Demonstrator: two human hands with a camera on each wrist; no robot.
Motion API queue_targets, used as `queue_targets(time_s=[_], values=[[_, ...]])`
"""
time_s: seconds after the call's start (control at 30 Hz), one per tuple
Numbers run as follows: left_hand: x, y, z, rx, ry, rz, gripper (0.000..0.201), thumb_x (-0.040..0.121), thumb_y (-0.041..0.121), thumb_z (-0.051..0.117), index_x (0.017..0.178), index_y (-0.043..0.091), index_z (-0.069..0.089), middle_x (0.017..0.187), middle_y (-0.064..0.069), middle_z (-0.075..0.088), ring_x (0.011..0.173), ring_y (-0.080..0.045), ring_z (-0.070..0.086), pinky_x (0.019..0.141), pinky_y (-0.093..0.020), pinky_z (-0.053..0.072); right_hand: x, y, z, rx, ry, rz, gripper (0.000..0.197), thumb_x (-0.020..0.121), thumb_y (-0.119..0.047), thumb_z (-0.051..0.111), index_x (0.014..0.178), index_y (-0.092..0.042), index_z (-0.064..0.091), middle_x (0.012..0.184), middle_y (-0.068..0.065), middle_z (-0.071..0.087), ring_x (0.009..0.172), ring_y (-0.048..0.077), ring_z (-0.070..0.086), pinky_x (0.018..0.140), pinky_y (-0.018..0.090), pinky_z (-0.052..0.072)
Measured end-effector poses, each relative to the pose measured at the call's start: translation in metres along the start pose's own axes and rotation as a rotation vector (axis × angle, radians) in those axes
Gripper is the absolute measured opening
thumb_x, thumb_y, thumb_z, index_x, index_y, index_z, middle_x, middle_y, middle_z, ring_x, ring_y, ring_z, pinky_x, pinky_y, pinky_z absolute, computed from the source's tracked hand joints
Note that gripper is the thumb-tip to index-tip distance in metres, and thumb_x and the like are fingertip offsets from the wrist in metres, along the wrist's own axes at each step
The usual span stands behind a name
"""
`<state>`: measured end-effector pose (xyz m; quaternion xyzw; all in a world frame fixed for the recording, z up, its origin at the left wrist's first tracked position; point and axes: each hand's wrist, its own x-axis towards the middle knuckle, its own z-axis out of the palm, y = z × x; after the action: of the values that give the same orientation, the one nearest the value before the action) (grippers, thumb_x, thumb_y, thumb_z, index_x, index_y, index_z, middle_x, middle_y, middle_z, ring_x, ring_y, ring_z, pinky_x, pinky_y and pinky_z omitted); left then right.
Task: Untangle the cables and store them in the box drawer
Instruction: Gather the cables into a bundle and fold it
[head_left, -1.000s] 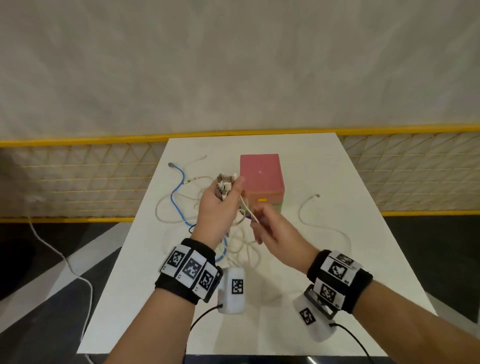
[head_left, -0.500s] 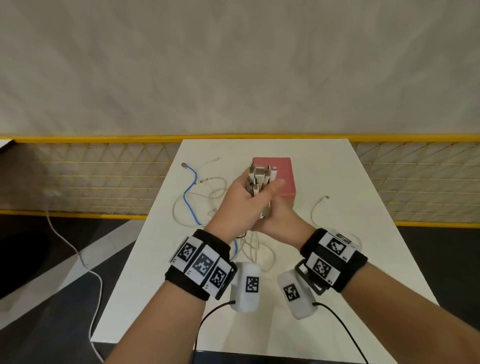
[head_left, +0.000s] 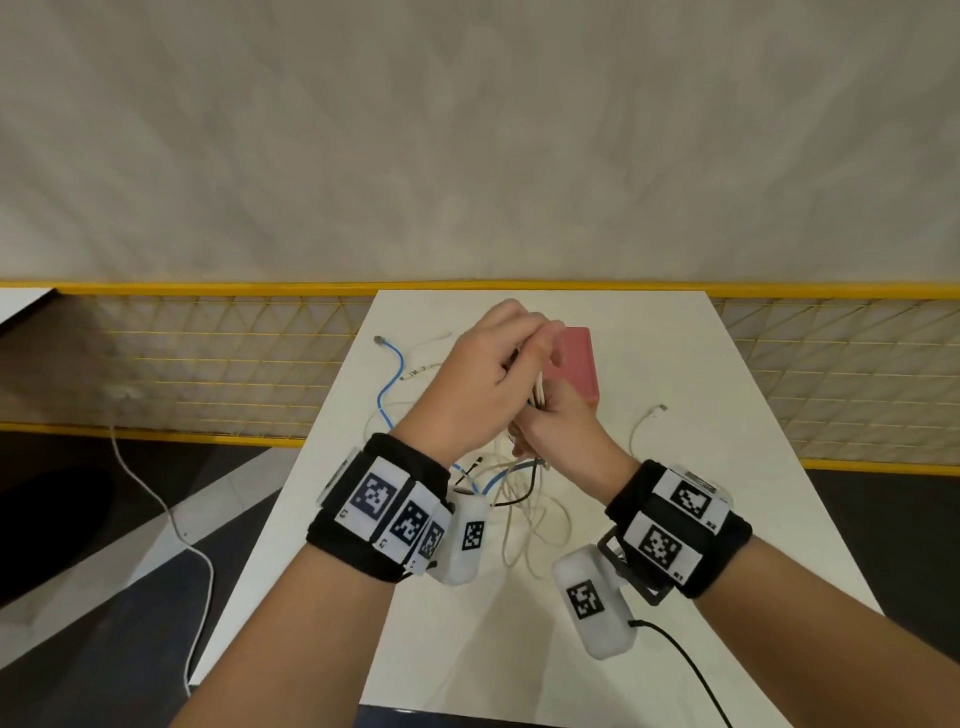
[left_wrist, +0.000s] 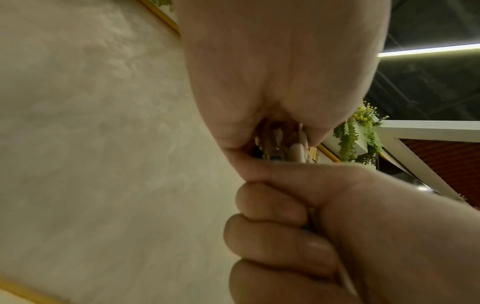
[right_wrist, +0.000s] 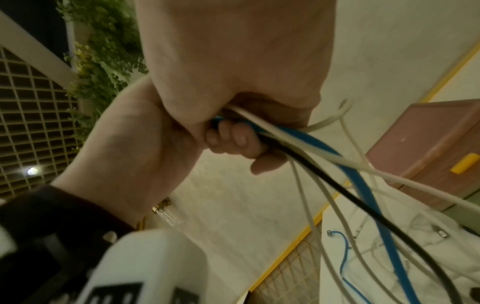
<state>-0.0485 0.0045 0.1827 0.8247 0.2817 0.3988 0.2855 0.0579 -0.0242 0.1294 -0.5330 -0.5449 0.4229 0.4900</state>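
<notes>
On the near part of the white table (head_left: 649, 364), loose loops of white, black and blue cables (head_left: 524, 499) lie in a tangle between the two wrists. From this tangle the strands rise as one bundle into the hands, which are held together above the table's middle.

The right hand (head_left: 558, 423) is the lower and nearer one; its fingers are curled tight round the bundle. In the right wrist view, white, blue and black strands leave the fist and fan down toward the table.

The left hand (head_left: 483, 379) sits just above it, touching it, and is also clenched on the bundle. In the left wrist view the plug ends (left_wrist: 285, 144) are packed inside its fist, with the right hand's fingers (left_wrist: 272, 236) wrapped just below.

Just beyond the hands stands the pink box (head_left: 576, 364), partly hidden by them. The right wrist view shows its front with a yellow handle (right_wrist: 465, 163); the drawer looks closed.

Left of the box, a blue cable (head_left: 387, 384) curves away across the table to a plug at the far left. To the right, a white cable end (head_left: 647, 421) lies apart from the rest.
</notes>
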Motion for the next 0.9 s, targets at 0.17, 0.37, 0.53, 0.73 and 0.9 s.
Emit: queue_targets(time_s=[0.17,0.37,0.53,0.73,0.9], values=[[0.002,-0.006,-0.005,0.114,-0.187,-0.074,0.036,0.105,0.026,0.033,0.101,0.020,0.068,0.100,0.010,0.048,0.108,-0.013,0.043,0.097,-0.015,0.030,-0.002,-0.003,-0.004,0.033,-0.065,0.007,0.039,0.089,-0.014,0.053,0.050,-0.017,0.047,0.044,-0.004,0.042,0.036,0.012,0.044,0.056,0.039,0.052],[0.003,0.003,-0.007,-0.028,-0.222,-0.120,0.028,0.102,0.011,0.039,0.114,0.022,0.062,0.095,0.008,0.041,0.097,-0.005,0.044,0.090,-0.012,0.032,-0.009,-0.013,-0.006,0.123,-0.163,0.002,0.033,0.087,0.001,0.056,0.057,-0.012,0.048,0.043,-0.008,0.040,0.041,0.009,0.038,0.055,0.029,0.048],[0.001,-0.006,0.001,0.254,-0.210,-0.027,0.026,0.101,0.034,0.041,0.096,0.013,0.057,0.095,0.004,0.044,0.095,-0.018,0.042,0.090,-0.034,0.040,-0.004,-0.024,-0.009,0.079,-0.134,-0.016,0.027,0.082,0.006,0.059,0.087,-0.019,0.051,0.062,-0.005,0.052,0.050,0.008,0.045,0.048,0.026,0.041],[-0.001,-0.010,0.007,0.388,-0.098,0.123,0.037,0.093,0.047,0.047,0.085,0.013,0.058,0.081,0.004,0.048,0.073,-0.017,0.049,0.068,-0.035,0.045,-0.006,-0.020,-0.008,0.080,-0.050,-0.070,0.049,0.077,0.013,0.062,0.111,-0.015,0.042,0.085,0.002,0.055,0.077,0.009,0.060,0.062,0.022,0.055],[-0.001,-0.014,0.010,0.349,-0.002,0.084,0.034,0.094,0.040,0.055,0.074,0.013,0.059,0.068,0.001,0.056,0.061,-0.017,0.054,0.062,-0.036,0.047,-0.005,-0.011,-0.003,0.094,-0.025,-0.108,0.106,0.066,0.016,0.072,0.148,-0.015,0.011,0.097,0.000,0.057,0.093,0.012,0.060,0.082,0.033,0.055]])
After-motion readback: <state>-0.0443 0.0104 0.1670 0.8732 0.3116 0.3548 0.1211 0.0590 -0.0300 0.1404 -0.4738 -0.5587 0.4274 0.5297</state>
